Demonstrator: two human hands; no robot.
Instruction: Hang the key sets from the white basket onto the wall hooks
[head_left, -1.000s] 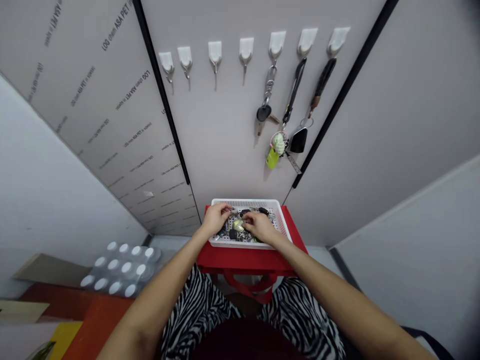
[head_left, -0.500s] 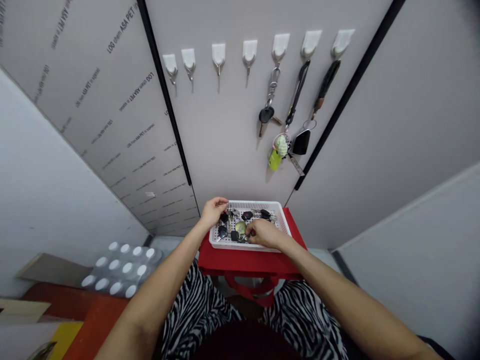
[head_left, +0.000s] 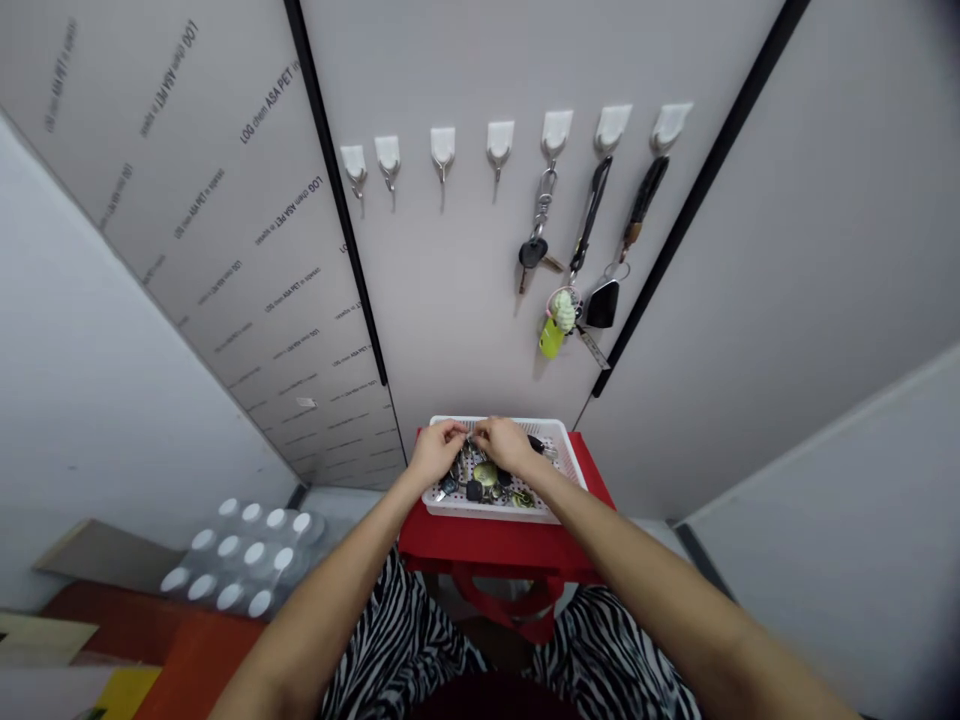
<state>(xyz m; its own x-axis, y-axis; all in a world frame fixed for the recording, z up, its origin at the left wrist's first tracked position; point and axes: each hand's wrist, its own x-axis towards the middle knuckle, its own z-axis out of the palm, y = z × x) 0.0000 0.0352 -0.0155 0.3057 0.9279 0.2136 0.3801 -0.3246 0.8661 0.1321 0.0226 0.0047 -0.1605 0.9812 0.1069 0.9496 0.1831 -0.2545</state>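
A white perforated basket (head_left: pixel 559 452) of keys and fobs rests on a red surface (head_left: pixel 495 545) in front of me. My left hand (head_left: pixel 435 450) and my right hand (head_left: pixel 505 443) meet over the basket's far half, fingers pinched together on a bunch of keys (head_left: pixel 471 455) that hangs down between them. More fobs, one pale green (head_left: pixel 485 474), lie under the hands. On the wall above runs a row of white hooks (head_left: pixel 442 145); the three right-hand ones carry key sets (head_left: pixel 534 250).
Several hooks on the left (head_left: pixel 352 162) are bare. A shrink-wrapped pack of bottles (head_left: pixel 247 555) lies on the floor at lower left, beside boards and an orange-red surface (head_left: pixel 195 650). My zebra-striped trousers (head_left: pixel 397 630) fill the bottom centre.
My left hand came in from the basket's left rim and my right hand rose from the basket's near side; both now pinch keys together above the basket. The view tilted, so the hooks sit lower in frame.
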